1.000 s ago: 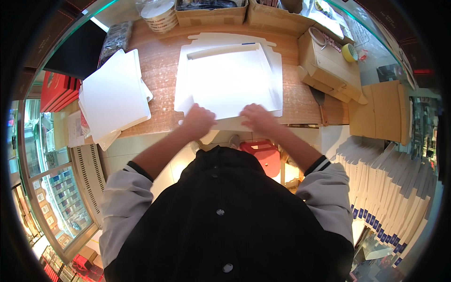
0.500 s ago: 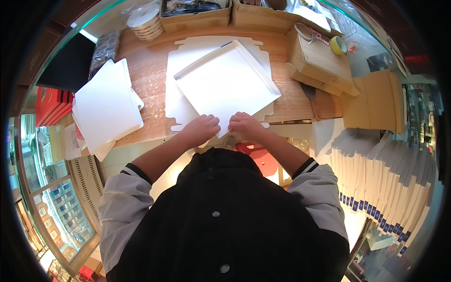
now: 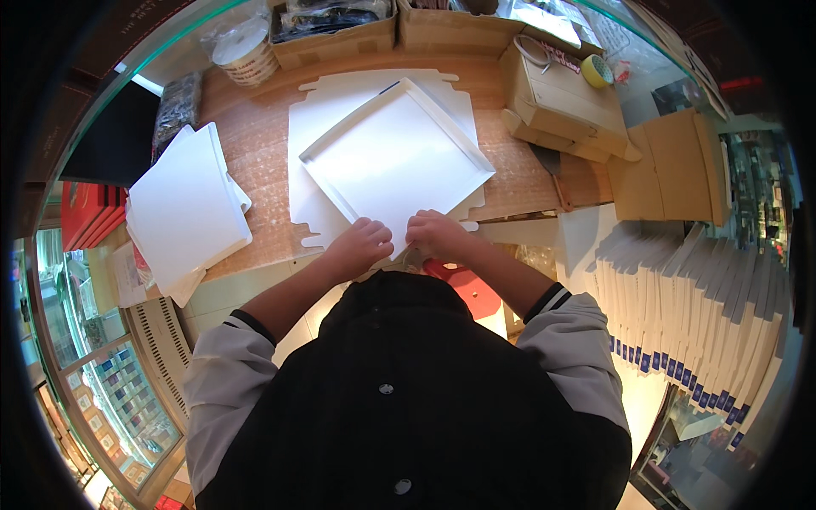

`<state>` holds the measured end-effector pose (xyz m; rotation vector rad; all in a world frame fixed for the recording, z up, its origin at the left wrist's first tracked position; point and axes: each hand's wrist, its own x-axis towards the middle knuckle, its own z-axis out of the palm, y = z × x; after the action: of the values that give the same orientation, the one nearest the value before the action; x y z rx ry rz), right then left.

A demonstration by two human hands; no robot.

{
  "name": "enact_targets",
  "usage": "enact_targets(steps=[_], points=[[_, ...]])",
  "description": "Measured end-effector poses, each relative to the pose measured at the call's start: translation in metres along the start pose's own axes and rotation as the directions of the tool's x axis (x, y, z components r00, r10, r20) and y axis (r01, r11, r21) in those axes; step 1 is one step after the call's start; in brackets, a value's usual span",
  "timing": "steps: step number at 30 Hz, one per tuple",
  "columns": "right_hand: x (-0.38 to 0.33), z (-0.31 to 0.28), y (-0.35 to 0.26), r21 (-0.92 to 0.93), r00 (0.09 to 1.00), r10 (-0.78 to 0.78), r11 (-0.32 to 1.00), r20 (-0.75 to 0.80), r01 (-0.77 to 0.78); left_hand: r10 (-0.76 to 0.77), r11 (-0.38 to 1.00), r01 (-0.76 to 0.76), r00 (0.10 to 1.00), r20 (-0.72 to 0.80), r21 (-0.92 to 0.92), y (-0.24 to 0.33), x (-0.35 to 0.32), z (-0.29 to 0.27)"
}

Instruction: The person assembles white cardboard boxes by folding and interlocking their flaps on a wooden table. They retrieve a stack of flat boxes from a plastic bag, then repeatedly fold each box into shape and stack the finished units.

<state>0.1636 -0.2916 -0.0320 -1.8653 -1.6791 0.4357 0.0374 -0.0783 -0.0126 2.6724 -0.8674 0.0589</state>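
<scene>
A shallow white cardboard tray (image 3: 395, 161) with folded-up rims lies turned like a diamond on the wooden table (image 3: 255, 144), on top of a flat white die-cut sheet (image 3: 310, 127). My left hand (image 3: 361, 246) and my right hand (image 3: 433, 234) both pinch the tray's near corner, fingers closed on it, side by side at the table's front edge.
A stack of white folded trays (image 3: 183, 208) lies at the left. Brown cardboard boxes (image 3: 565, 106) and a yellow tape roll (image 3: 597, 70) sit at the right, with more boxes (image 3: 336, 30) at the back. A long row of flat white boxes (image 3: 680, 314) stands at the right. Red boxes (image 3: 81, 212) lie far left.
The white tray has rotated from square-on to a diamond position. My hands have come together from apart and now hold its near corner.
</scene>
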Motion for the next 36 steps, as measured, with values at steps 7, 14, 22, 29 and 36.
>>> enact_targets(steps=[7,14,22,29,36], points=[[0.012,0.005,-0.012,-0.023,1.000,0.021,1.000,0.012,-0.021,-0.085,0.996,0.088,0.993,0.079,-0.034,0.002,-0.007,-0.007],[0.037,0.012,-0.020,0.089,0.994,0.091,0.992,-0.061,-0.085,-0.347,0.935,0.340,0.936,0.065,0.101,0.011,-0.006,-0.009],[0.000,-0.015,0.012,-0.270,0.967,0.250,0.929,-0.044,-0.252,-0.297,0.954,0.298,0.954,-0.029,0.026,-0.053,-0.059,-0.037],[0.053,0.025,-0.034,-0.118,0.931,0.361,0.928,0.049,-0.354,-0.295,0.952,0.279,0.947,-0.128,-0.129,-0.026,-0.007,0.007],[0.033,0.004,-0.013,-0.298,0.999,-0.005,0.954,0.048,0.019,-0.280,0.941,0.265,0.959,-0.045,-0.213,-0.060,-0.025,0.005]])
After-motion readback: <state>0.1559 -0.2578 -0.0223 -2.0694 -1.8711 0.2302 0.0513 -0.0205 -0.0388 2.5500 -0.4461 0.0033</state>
